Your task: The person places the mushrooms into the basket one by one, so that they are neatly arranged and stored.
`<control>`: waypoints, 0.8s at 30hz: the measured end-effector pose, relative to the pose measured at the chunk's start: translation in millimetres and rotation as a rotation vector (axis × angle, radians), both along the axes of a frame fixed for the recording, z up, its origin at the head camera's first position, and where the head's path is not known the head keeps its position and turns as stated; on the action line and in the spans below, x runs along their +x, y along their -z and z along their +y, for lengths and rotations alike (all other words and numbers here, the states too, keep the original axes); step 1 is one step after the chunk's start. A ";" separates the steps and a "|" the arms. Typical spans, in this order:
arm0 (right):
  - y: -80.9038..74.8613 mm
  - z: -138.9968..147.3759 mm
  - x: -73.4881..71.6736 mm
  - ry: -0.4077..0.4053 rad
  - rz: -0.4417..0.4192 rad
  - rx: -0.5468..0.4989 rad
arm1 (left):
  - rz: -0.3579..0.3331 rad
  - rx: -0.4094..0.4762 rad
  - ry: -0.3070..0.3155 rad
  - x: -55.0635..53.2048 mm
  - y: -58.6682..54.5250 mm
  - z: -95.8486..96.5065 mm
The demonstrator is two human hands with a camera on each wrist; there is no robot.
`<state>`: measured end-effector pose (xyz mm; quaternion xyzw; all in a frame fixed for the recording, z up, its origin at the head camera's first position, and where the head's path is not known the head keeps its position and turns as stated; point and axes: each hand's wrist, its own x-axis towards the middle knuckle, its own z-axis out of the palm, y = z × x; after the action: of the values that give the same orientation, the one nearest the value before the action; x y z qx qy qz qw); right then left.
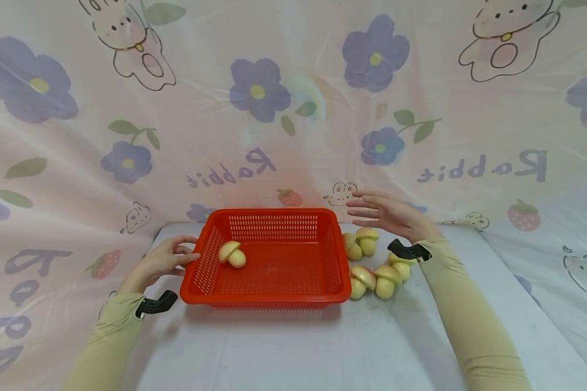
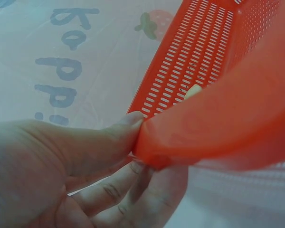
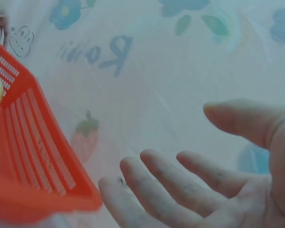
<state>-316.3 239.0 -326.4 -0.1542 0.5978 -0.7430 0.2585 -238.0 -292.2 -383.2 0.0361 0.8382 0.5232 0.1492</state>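
A red plastic basket (image 1: 269,298) with slotted walls sits on the white table. My left hand (image 1: 163,260) pinches its left rim, thumb on top and fingers beneath; the left wrist view shows this hand (image 2: 99,161) close up. Inside the basket, near its left wall, lies one yellow mushroom-shaped piece (image 1: 237,258) with a pinkish cap. My right hand (image 1: 388,213) is raised beyond the basket's right rim with fingers straight and spread, holding nothing. In the right wrist view this hand (image 3: 194,190) shows a bare palm.
To the right of the basket stand several more mushroom-shaped pieces (image 1: 385,282), some close against its wall, below my right hand. A cloth backdrop (image 1: 313,146) printed with flowers and rabbits rises behind the table (image 1: 254,353) and along both sides.
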 end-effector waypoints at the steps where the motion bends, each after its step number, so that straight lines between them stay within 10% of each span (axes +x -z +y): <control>1: 2.3 6.1 1.7 0.009 0.000 0.004 | -0.003 0.002 -0.005 0.1 0.4 0.0; 24: 55.7 127.1 43.8 0.215 -0.039 0.108 | 0.003 0.032 0.004 -3.3 8.1 -5.4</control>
<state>-272.5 366.1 -382.1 -0.0604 0.6448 -0.7361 0.1968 -241.3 -297.5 -391.3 0.0409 0.8299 0.5363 0.1481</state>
